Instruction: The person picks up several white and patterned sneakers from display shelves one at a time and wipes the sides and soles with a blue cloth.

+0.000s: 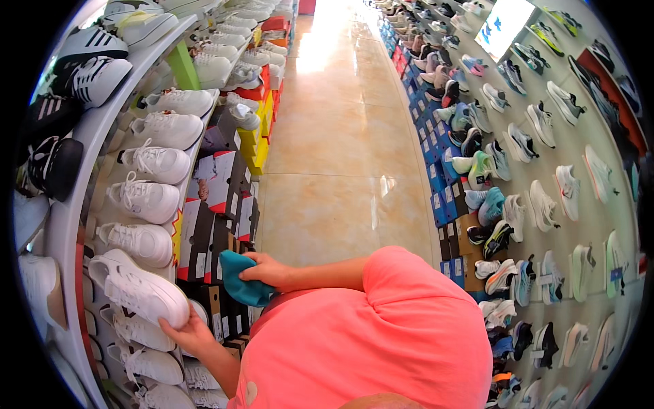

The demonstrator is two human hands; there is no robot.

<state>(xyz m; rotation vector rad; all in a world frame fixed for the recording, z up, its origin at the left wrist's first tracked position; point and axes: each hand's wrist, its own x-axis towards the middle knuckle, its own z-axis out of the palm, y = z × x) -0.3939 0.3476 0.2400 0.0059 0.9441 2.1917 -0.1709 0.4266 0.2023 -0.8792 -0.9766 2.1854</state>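
A white lace-up sneaker [140, 289] is raised over the row of shoes on the left shelf, tilted with its toe towards me. My left hand [191, 330] grips it at the toe end, with the thumb along the side; the fingers beneath are partly hidden. In my right hand [265, 271] is a bunched teal cloth [240, 278], held in front of my body and apart from the sneaker. Beside the raised sneaker, another white sneaker [138, 243] rests on the shelf, and a further white sneaker [140, 327] sits partly beneath it.
Stacked shoe boxes [217, 179] stand below the left shelf, with yellow boxes [258, 138] farther along. An upper shelf [102, 138] carries black and white shoes. The tiled aisle floor [342, 204] runs ahead. Across it, blue boxes [439, 179] line a wall of displayed sneakers [541, 204].
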